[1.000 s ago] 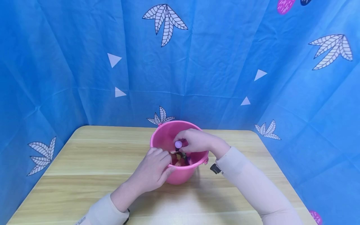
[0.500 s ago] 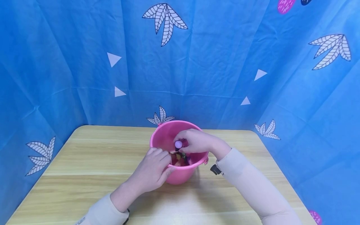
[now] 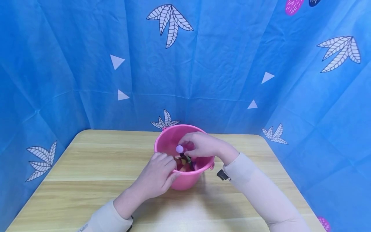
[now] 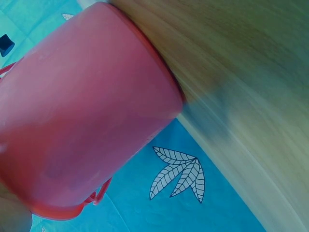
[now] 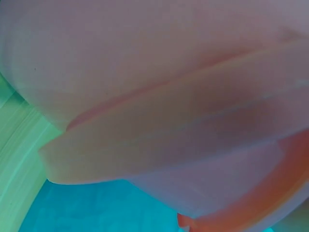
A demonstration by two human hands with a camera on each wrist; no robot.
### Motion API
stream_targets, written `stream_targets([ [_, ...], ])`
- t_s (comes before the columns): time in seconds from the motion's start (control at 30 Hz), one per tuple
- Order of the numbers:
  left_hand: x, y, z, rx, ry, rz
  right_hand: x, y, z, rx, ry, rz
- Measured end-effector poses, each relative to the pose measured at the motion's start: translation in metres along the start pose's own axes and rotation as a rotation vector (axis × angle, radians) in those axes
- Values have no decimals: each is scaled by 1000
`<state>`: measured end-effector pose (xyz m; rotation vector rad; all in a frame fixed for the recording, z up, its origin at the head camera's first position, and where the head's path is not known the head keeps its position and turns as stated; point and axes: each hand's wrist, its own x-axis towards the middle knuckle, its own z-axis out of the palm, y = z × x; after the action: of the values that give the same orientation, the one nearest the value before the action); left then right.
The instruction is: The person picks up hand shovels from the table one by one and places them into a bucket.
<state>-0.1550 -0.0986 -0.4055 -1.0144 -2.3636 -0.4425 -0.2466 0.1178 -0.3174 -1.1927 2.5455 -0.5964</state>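
Note:
A pink bucket stands on the table in the head view, with several mixed brown, orange and green items inside. My left hand grips the bucket's near left rim, fingers hooked over the inside and thumb outside. My right hand reaches in over the right side. Between its thumb and fingers it pinches a small object with a round lilac end and a dark part below; its full shape is hidden. The left wrist view shows the bucket's outer wall; the right wrist view shows its rim close up.
The light wood table spreads around the bucket. A blue patterned cloth hangs behind and at both sides. The bucket's handle mount sticks out at the right, near the right wrist's black camera.
The lilac end has shifted slightly left within the bucket, and my right fingers have moved a little with it. My left hand and the bucket have stayed practically still.

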Motion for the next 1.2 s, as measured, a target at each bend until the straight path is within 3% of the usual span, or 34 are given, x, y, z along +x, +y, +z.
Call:
stream_targets([
  [0.73, 1, 2, 1, -2, -16, -21, -14, -2, -12, 38, 42, 30],
  [0.93, 1, 2, 1, 0, -18, -22, -23, -1, -18, -57, 117, -41],
  [1.2, 2, 2, 0, -2, -29, -24, -36, -7, -24, -99, 151, -54],
])
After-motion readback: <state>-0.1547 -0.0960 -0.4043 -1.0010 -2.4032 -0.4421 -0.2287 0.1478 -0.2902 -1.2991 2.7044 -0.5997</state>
